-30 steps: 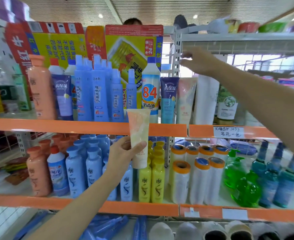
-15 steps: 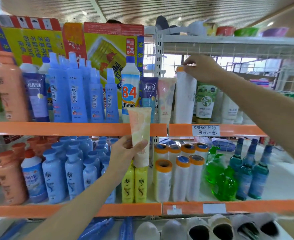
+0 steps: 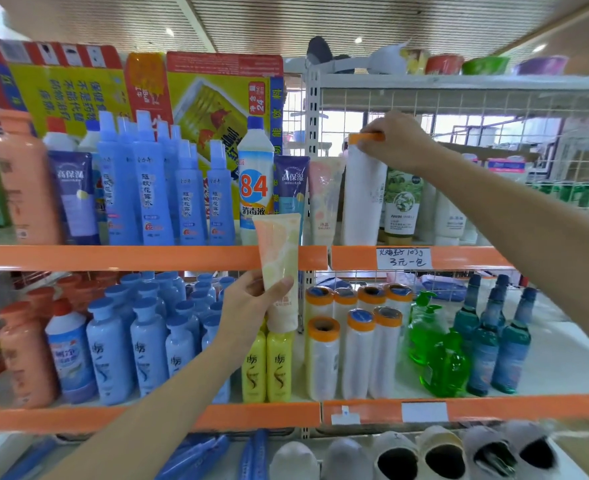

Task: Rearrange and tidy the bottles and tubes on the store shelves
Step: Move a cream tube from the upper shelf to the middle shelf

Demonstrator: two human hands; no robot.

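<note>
Shelving (image 3: 147, 257) is running full width, orange-edged, upper tier crowded with blue bottles (image 3: 154, 188). White roll (image 3: 362, 195) with orange cap is standing upright at the start of the right-hand bay, long axis vertical, just beside a pink tube (image 3: 324, 199). Right hand (image 3: 395, 142) is gripping the cap from above. Left hand (image 3: 251, 306) is holding a peach tube (image 3: 279, 268) upright, fingers wrapped around its lower half, in front of the shelf lip (directly below-left of the pink tube, nearer that slot than the right hand). Roll's base is sitting behind the lip, hidden; labels blurring.
</note>
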